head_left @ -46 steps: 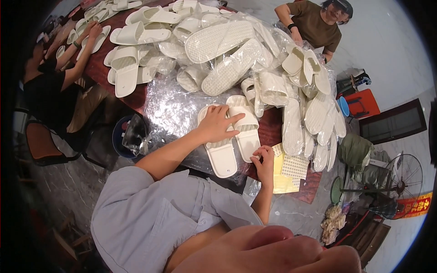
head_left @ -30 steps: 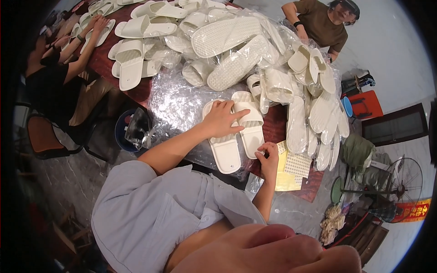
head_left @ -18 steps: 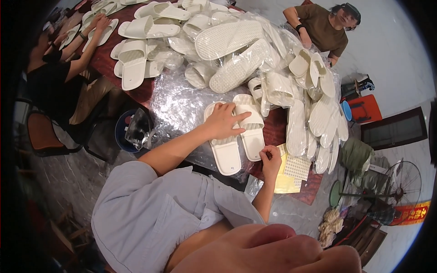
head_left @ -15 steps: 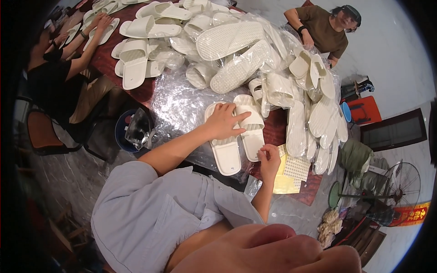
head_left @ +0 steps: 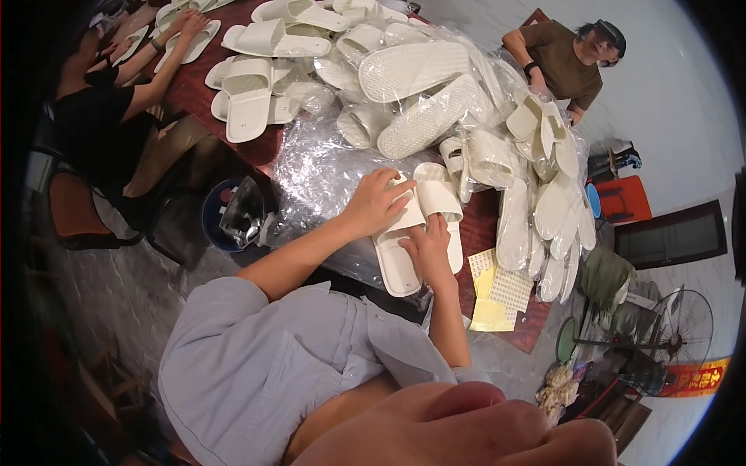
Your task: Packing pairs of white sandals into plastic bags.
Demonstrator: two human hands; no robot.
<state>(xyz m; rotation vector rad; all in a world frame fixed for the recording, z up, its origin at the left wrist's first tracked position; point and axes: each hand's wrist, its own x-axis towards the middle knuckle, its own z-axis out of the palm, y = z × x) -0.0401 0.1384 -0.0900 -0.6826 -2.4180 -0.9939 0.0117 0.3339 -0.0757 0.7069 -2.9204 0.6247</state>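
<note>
Slippers: white pair of slide slippers (head_left: 420, 225), lying side by side at the near edge of the dark red table (head_left: 194, 85), partly on crinkled clear plastic sheet (head_left: 318, 171).
Look: smooth broad straps, rounded soles, matte foam-like surface.
Left hand (head_left: 378, 203): fingers spread, pressed flat on the left slipper's strap.
Right hand (head_left: 426, 250): fingers together, resting between the two soles; grip unclear.
Pile (head_left: 435, 101): more white slippers, some bagged, ribbed soles upward.
Sheets (head_left: 497, 291): yellow paper and dotted sticker sheets just right.
Hidden: left slipper's middle under the hands.
</note>
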